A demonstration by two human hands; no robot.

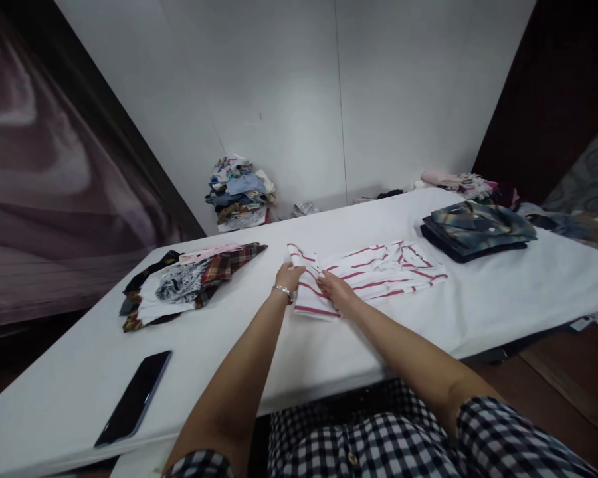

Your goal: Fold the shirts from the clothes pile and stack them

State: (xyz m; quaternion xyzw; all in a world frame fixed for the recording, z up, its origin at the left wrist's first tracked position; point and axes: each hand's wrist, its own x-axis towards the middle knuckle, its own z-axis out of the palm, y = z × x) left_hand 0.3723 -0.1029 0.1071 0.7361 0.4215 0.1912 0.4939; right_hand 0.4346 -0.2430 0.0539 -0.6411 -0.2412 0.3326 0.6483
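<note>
A white shirt with red stripes (pixel 379 271) lies spread lengthwise on the white-covered table, its left end folded over on itself. My left hand (pixel 289 277), with a bracelet at the wrist, is closed on the edge of that folded end. My right hand (pixel 336 292) rests on the shirt just right of the fold, its fingers stretched out over the cloth. The collar end points to the right. Part of the fabric under both hands is hidden.
Left on the table (pixel 219 352) is a loose heap of clothes (pixel 179 285), with a phone (pixel 135 398) nearer the front edge. Folded dark plaid shirts (pixel 478 229) are stacked at right. Behind the table, a clothes pile (pixel 242 189) stands against the wall.
</note>
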